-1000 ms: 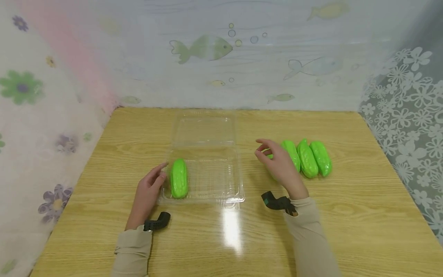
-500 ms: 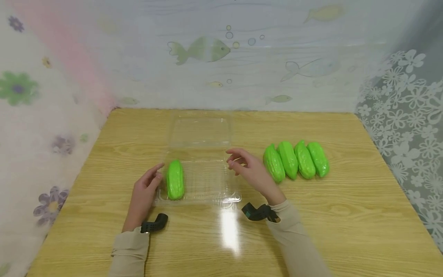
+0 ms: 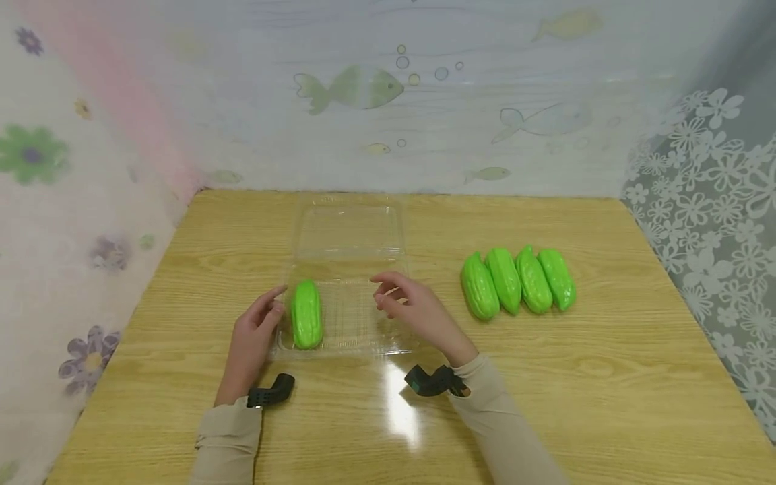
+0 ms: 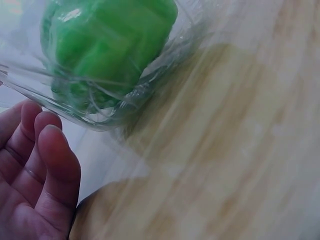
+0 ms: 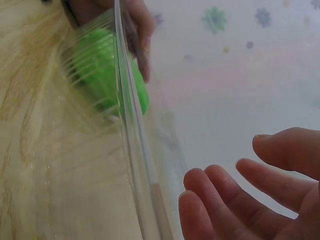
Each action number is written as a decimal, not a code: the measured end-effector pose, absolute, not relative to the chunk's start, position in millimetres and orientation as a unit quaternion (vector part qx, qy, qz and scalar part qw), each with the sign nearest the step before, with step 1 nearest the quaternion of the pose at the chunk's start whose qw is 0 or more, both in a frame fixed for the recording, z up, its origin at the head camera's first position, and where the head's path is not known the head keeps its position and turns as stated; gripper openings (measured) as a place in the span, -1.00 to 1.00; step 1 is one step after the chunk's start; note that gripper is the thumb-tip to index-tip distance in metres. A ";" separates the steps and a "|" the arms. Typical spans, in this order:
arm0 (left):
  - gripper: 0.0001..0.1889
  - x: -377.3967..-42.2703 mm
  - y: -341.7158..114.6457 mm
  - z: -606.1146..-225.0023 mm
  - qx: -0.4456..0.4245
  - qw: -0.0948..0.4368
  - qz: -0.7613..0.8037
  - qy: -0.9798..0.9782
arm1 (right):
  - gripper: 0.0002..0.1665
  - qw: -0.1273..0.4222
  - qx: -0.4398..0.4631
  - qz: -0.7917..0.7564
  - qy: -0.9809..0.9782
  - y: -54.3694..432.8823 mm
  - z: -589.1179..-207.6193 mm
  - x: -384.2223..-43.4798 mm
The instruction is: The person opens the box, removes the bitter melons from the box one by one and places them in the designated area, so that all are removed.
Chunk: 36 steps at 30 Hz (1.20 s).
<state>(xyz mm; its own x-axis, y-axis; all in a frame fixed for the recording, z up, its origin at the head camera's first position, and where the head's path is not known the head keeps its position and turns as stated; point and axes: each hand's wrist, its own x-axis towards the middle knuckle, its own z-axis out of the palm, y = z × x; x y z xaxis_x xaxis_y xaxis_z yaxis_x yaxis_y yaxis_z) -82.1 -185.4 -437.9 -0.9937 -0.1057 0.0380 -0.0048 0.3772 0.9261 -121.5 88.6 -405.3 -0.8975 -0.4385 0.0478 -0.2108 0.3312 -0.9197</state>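
A clear plastic clamshell box (image 3: 348, 316) lies on the table with its lid (image 3: 349, 232) folded back. One glossy green, ridged toy vegetable, like a bitter melon (image 3: 307, 315), lies lengthwise in the box's left end. At the left wall is my left hand (image 3: 251, 337); in the left wrist view its loosely bent fingers (image 4: 60, 155) come right up to the rim and hold nothing. My right hand (image 3: 424, 316) hovers over the right part of the box, thumb and fingers apart. The right wrist view shows its fingertips (image 5: 200, 177) beside the rim, nothing between them.
To the right of the box, several more green bitter melons (image 3: 533, 279) lie side by side in a row on the wooden table (image 3: 606, 377). A wall covering with fish (image 3: 364, 87) rises behind the table. Black cameras (image 3: 271, 391) sit on both wrists.
My right hand has moved left from beside the row of bitter melons to above the box's right part, uncovering the leftmost one. The left hand keeps its place at the box.
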 end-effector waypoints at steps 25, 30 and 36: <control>-0.63 -77.1 -182.1 -433.3 0.043 0.053 -0.566 -0.821 | -0.41 0.170 -0.232 -0.472 0.834 38.7 -408.8 -112.8; -0.62 -74.2 -181.4 -432.2 0.047 0.051 -0.570 -0.819 | -0.40 0.173 -0.267 -0.440 0.840 29.6 -412.8 -112.0; -0.61 -70.4 -183.4 -436.0 0.054 0.045 -0.570 -0.819 | -0.35 0.182 -0.282 -0.413 0.846 19.5 -412.5 -107.2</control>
